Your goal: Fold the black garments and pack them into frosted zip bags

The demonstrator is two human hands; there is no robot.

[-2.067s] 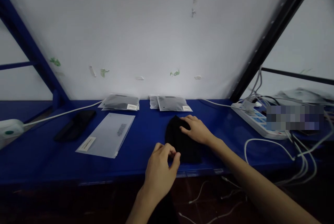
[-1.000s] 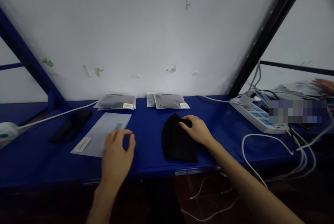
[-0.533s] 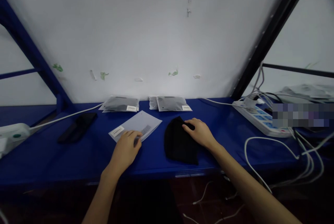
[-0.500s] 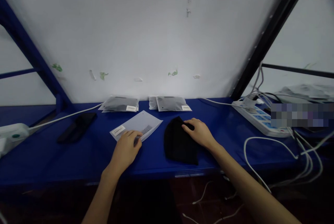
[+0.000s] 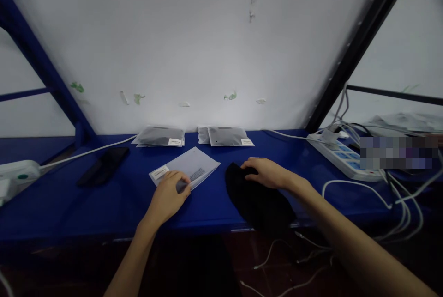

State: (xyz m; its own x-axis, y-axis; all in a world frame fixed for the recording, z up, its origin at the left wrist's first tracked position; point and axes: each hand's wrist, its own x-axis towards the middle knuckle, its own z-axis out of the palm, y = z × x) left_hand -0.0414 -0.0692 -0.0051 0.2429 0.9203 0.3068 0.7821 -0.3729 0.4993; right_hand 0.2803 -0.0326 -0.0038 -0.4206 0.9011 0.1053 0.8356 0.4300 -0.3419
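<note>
My left hand (image 5: 171,194) has its fingers curled over the near edge of a thin stack of frosted plastic bags (image 5: 199,160). The bags lie flat and slanted on the blue table, with a white label (image 5: 159,172) at the left corner and small print near the right. My right hand (image 5: 268,173) grips a piece of soft black cloth (image 5: 258,202) by its far end, thumb and fingers closed on it. The cloth slants toward me, its lower end at the table's front edge. Part of it is hidden under the hand.
Filled frosted bags (image 5: 161,136) and more filled bags (image 5: 228,136) lie along the wall. A black phone (image 5: 104,166) rests at the left, near a white plug block (image 5: 20,172). At the right are a power strip (image 5: 346,160) and loose white cables (image 5: 360,182).
The black cloth has swung, its lower end moving right and toward me under my right hand. The frosted bags have shifted slightly right with my left hand.
</note>
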